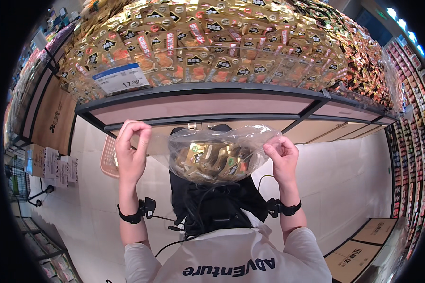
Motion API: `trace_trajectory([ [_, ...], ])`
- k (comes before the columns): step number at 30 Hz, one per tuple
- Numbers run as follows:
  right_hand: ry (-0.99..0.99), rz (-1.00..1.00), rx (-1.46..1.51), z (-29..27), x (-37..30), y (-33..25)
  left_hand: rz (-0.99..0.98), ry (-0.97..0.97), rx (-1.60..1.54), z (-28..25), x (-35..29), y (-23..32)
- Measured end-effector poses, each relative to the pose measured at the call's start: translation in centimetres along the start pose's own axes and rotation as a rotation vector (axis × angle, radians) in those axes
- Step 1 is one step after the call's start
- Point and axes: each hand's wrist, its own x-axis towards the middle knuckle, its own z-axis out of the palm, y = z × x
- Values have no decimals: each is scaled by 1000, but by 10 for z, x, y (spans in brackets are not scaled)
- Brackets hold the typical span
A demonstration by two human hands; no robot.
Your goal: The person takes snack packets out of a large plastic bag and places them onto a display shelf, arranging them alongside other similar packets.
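A clear plastic bag (pixel 256 137) hangs in front of my body, its top edge stretched sideways between my two hands. Inside it lie several small gold snack packets (pixel 212 159), heaped together. My left hand (pixel 133 150) is closed in a pinch on the bag's left end. On the other side, my right hand (pixel 282 154) pinches the bag's right end between thumb and fingers. Ahead of both hands, a display bin holds a large heap of similar gold packets (pixel 222 62).
The bin's dark frame (pixel 208 89) runs across just beyond my hands, with a price sign (pixel 121 79) on its left. A pink basket (pixel 109 158) stands on the floor beside my left hand. Cardboard boxes (pixel 56 166) stand at left; packed shelves (pixel 413 141) line the right.
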Motion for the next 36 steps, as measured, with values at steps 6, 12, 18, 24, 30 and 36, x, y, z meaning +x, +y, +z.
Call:
trace_trajectory([
  [6, -248, -291, -51, 7, 15, -1, 360, -122, 595, 24, -5, 44],
  [12, -292, -283, 48, 14, 31, -10, 274, -134, 582, 40, 1, 32],
  [18, -274, -301, 130, -19, 38, 3, 210, -220, 530, 29, 6, 23],
  [24, -511, -355, 37, -25, 43, -8, 283, -311, 559, 63, 9, 42],
  [30, -871, -202, 143, -35, 55, -30, 410, -334, 545, 67, -3, 32],
  [36, -871, -93, -239, -5, 77, -55, 436, -312, 544, 71, -8, 34],
])
